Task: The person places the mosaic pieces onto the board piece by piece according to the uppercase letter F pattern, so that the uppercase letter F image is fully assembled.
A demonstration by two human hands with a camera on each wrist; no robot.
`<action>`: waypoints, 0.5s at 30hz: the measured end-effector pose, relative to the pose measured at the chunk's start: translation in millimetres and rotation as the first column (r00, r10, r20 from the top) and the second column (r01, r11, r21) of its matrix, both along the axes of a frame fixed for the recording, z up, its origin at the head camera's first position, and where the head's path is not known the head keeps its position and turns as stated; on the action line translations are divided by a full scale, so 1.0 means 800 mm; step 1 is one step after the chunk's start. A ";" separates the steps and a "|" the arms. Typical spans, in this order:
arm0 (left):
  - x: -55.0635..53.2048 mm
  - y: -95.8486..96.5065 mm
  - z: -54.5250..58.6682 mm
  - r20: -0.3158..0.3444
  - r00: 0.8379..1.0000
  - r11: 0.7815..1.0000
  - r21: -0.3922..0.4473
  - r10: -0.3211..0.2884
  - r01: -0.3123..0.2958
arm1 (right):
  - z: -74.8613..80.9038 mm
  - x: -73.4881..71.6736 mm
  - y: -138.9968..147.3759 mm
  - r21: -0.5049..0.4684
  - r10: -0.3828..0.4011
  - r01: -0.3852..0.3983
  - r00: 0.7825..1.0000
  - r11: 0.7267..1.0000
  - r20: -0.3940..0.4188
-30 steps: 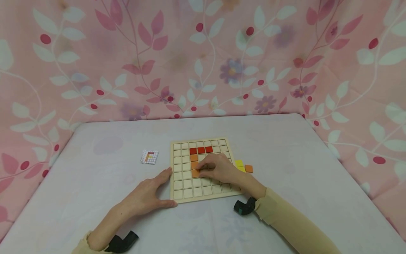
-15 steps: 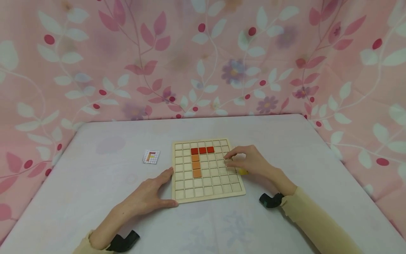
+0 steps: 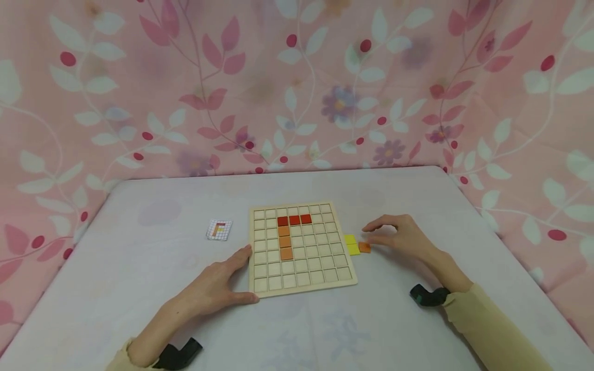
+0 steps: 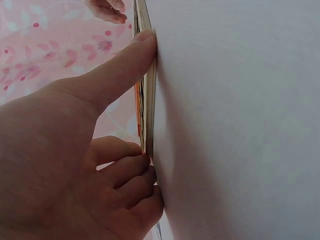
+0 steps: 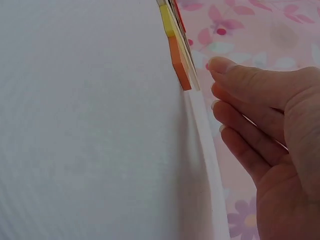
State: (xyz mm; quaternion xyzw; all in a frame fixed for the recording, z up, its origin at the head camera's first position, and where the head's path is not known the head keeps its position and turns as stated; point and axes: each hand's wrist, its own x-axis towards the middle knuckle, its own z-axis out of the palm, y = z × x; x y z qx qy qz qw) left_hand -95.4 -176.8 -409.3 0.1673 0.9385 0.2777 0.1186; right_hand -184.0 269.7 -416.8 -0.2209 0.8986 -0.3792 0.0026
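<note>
A square wooden grid board (image 3: pixel 316 264) lies flat in the head view, with a row of red tiles (image 3: pixel 294 220) and a column of orange tiles (image 3: pixel 285 242) below its left end. My left hand (image 3: pixel 209 286) rests at the board's near left corner, thumb on the near edge and fingertips against the left side. Beyond the right edge lie yellow tiles (image 3: pixel 351 245) and a loose orange tile (image 3: pixel 364 248). My right hand (image 3: pixel 403 239) hovers just right of that tile, thumb and fingers apart, holding nothing. The right wrist view shows the loose orange tile (image 5: pixel 180 62) left of the fingertips.
A small card (image 3: pixel 219 230) printed with a coloured grid pattern lies left of the board. White cloth covers the table (image 3: pixel 297 335), and a pink floral curtain (image 3: pixel 260 87) hangs behind it. Black straps with a dark piece (image 3: pixel 429 296) sit at both wrists.
My right hand has left the orange column and moved right, off the board, to beside the loose orange tile. The yellow tiles show again. My left hand has stayed at the corner.
</note>
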 end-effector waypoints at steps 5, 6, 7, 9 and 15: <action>0.001 -0.001 0.000 -0.005 1.000 1.000 0.000 0.000 0.000 | -0.003 -0.002 0.007 0.017 0.010 -0.010 1.000 1.000 -0.002; 0.001 -0.001 0.000 -0.006 1.000 1.000 0.001 0.001 -0.001 | -0.003 -0.003 0.008 0.017 0.012 -0.012 1.000 1.000 0.005; 0.002 -0.001 0.000 -0.006 1.000 1.000 0.002 0.001 -0.001 | -0.004 -0.003 0.008 0.021 0.015 -0.016 1.000 1.000 0.009; 0.001 -0.001 -0.001 -0.005 1.000 1.000 0.004 -0.001 0.001 | -0.006 -0.004 0.009 0.024 0.029 -0.029 0.999 0.999 0.018; 0.000 0.000 -0.001 0.000 1.000 1.000 -0.004 -0.001 0.001 | -0.012 -0.005 0.010 0.000 0.113 -0.113 0.993 0.994 0.015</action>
